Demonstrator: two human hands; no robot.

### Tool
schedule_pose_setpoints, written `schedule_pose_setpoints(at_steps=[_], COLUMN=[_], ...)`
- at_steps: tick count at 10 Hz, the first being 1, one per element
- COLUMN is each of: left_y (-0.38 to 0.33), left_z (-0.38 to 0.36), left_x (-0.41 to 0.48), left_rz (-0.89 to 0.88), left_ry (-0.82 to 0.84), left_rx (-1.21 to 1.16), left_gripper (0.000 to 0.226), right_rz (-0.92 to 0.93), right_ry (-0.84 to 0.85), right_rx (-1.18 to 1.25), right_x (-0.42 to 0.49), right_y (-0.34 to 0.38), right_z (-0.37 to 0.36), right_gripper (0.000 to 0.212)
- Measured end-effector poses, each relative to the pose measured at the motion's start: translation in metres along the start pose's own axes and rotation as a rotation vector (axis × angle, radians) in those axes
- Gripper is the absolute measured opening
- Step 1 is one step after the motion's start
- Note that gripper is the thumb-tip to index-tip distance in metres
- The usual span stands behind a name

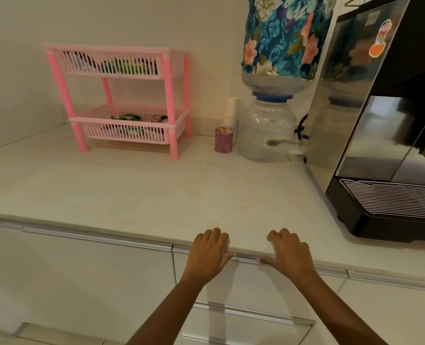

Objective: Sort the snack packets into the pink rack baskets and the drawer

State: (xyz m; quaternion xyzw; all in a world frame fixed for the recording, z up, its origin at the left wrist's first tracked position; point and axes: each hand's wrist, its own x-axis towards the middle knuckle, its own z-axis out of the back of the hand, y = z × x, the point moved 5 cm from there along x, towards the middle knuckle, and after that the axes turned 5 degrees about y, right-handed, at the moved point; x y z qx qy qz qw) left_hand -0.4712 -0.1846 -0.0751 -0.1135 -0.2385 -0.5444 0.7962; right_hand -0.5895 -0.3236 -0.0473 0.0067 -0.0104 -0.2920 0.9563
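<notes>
Currently: left hand (210,252) and right hand (290,255) on the tabletop (131,190) front edge, neither holding anything.
Fingers loosely bent on the lip, thumbs at the drawer (244,282) top just below. Snack packets (126,67) sit in both baskets of the pink rack (57,70), rear left by the wall, well apart from the hands. Water dispenser (266,130) and coffee machine (381,145) bound the right side.

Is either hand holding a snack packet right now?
No: the left hand and right hand both rest on the counter edge, holding no packet.
</notes>
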Motion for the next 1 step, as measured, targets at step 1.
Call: schedule_pose_setpoints(at_steps=[1], left_y=[0.0369], left_z=[0.0015], left_x=[-0.0068], left_rz=[0.078], left_ry=[-0.017], left_rx=[-0.069], left_gripper=[0.033], right_rz=[0.01], right_ry=[-0.056], right_rx=[0.144], right_x=[0.009], right_y=[0.0349], right_z=[0.0028], right_gripper=[0.058])
